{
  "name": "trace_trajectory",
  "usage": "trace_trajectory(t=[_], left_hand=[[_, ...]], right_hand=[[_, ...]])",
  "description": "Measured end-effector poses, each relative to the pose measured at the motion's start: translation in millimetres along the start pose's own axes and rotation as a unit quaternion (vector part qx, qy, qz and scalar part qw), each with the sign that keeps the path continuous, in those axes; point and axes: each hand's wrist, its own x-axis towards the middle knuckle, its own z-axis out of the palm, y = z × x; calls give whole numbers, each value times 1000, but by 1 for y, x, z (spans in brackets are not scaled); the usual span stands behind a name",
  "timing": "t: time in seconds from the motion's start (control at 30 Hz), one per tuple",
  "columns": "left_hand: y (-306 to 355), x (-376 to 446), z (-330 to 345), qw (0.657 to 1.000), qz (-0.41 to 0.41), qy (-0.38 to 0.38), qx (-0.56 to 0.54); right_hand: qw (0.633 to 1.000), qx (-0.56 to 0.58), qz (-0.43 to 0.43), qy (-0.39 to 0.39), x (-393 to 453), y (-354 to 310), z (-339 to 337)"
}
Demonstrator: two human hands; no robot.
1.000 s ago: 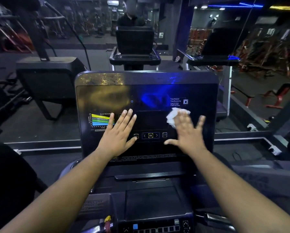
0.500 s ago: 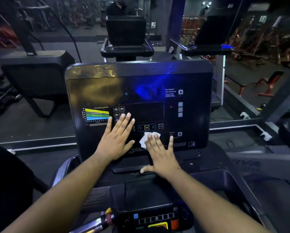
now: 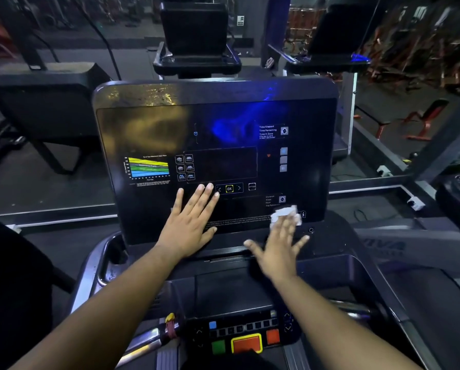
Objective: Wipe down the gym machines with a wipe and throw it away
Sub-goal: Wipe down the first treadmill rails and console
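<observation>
Wipe (image 3: 286, 214) sits at the lower right of the console panel (image 3: 148, 124), crumpled, pinned flat under the fingertips of the right hand (image 3: 278, 248). Right hand spread wide, fingers straight, thumb splayed left, pressing, not pinching; somewhat blurred. Left hand (image 3: 190, 222) lies flat and open on the panel's lower middle, fingertips just beside the OK button (image 3: 229, 188), well apart from the wipe. Panel face tilts back, long axis left to right. Unwiped stretch probably runs leftward and upward from the wipe; right hand is nearer.
</observation>
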Motion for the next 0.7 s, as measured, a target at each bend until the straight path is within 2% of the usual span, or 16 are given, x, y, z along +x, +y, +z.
trace_trajectory(t=[0.07,0.17,0.27,0.37,0.47,0.63,0.7], left_hand=[[-2,-2,0,1000,-3,-1,5],[-5,-8,0,1000,-7,-6,0],[-1,-18,4,1000,-9,-19,-8],[8,-25,9,999,-3,-35,-14],[19,-27,14,999,9,-51,-9],[46,-18,18,997,2,-72,-26],[56,-16,19,996,4,-81,-36]], right_hand=[[989,-89,-113,-25,-16,-18,19],[948,-188,-253,-31,-28,-28,37],[920,-246,-304,-30,-25,-9,32],[922,-263,-281,-33,-20,30,15],[943,-265,-197,-39,-16,62,-5],[974,-215,-62,-24,-10,99,-15],[984,-175,-39,-8,-4,106,-20]])
